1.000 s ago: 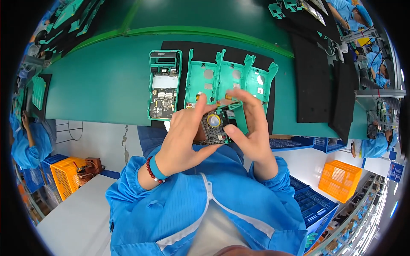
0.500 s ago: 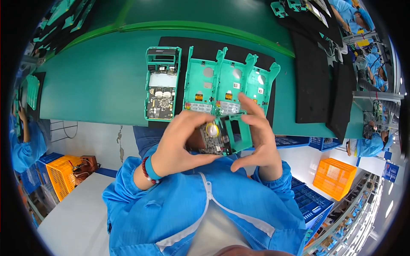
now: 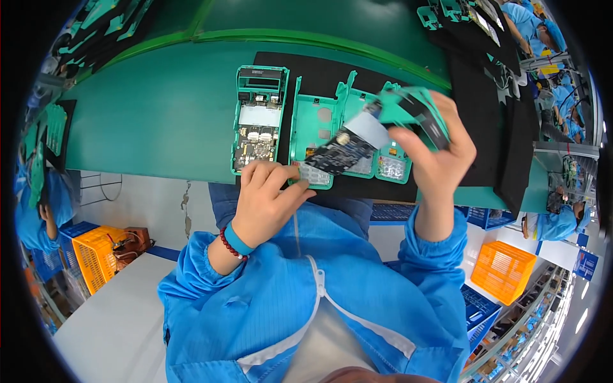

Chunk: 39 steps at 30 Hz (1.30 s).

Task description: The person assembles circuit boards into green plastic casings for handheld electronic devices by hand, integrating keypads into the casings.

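Observation:
My right hand (image 3: 440, 150) is closed on a green frame (image 3: 408, 105) at the end of a dark circuit board (image 3: 341, 150), which has a pale grey panel in its middle. This board assembly is held tilted above the row of open green plastic housings, and motion blurs it somewhat. At the near left corner of the leftmost open housing (image 3: 310, 113), my left hand (image 3: 271, 198) has its fingers bent around the edge. Two more green housings lie to the right, partly covered by the board and my right hand. Left of them stands a green housing with a board fitted inside (image 3: 260, 121).
Beneath the housings lies a black foam mat (image 3: 300, 76) on the green table (image 3: 147, 115). More black mats (image 3: 472, 121) are at the right. Orange crates (image 3: 503, 271) stand on the floor at both sides. Other people in blue work nearby.
My right hand has carried the board assembly up and right, from near my chest to over the housings. My left hand has left the board and moved to the leftmost open housing's near corner.

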Each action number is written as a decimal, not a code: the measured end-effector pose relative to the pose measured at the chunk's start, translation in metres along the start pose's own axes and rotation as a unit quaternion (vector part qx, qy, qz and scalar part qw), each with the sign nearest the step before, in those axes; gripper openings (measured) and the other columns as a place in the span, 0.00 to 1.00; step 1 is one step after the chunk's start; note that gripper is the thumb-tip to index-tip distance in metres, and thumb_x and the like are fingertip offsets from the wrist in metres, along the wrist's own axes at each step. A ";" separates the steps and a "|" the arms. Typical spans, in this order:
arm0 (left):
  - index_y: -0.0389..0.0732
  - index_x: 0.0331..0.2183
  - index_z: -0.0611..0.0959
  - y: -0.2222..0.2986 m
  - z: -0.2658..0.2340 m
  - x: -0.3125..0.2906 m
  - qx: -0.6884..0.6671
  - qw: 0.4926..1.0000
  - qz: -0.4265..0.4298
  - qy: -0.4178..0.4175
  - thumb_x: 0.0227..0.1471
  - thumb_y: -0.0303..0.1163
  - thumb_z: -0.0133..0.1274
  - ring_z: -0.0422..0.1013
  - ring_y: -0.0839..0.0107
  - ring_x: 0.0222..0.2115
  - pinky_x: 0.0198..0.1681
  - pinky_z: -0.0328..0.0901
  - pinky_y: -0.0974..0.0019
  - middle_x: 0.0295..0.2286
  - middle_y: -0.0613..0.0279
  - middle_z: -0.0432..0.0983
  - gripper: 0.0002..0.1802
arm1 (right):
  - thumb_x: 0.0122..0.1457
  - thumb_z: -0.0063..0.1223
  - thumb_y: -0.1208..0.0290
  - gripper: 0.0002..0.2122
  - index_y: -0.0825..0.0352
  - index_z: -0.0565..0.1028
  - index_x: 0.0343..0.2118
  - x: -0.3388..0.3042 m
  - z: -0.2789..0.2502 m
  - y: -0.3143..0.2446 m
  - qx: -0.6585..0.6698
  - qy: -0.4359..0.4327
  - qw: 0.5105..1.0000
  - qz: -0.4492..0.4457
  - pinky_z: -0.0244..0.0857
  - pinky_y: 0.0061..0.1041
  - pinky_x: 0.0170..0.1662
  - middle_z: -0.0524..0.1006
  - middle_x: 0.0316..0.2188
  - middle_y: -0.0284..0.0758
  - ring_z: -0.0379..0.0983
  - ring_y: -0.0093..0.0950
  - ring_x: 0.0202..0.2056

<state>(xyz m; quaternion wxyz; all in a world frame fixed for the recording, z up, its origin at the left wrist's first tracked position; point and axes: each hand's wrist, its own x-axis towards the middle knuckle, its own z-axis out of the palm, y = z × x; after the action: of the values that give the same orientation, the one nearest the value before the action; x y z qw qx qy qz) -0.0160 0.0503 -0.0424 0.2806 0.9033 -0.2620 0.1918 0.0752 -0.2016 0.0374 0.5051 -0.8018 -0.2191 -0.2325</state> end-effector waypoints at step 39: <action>0.39 0.45 0.83 0.013 -0.036 -0.010 0.034 0.994 0.086 -0.064 0.50 0.29 0.61 0.74 0.56 0.52 0.56 0.67 0.52 0.49 0.57 0.78 0.18 | 0.67 0.53 0.72 0.18 0.69 0.70 0.57 -0.032 0.033 0.005 0.236 -0.065 0.952 0.182 0.53 0.35 0.67 0.72 0.58 0.41 0.63 0.34 0.64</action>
<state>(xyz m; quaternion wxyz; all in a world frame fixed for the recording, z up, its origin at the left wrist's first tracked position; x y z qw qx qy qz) -0.0386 0.0672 -0.0145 0.2152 0.8967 -0.3494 0.1658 0.0577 -0.1767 0.0024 0.6985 -0.6991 -0.1506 -0.0252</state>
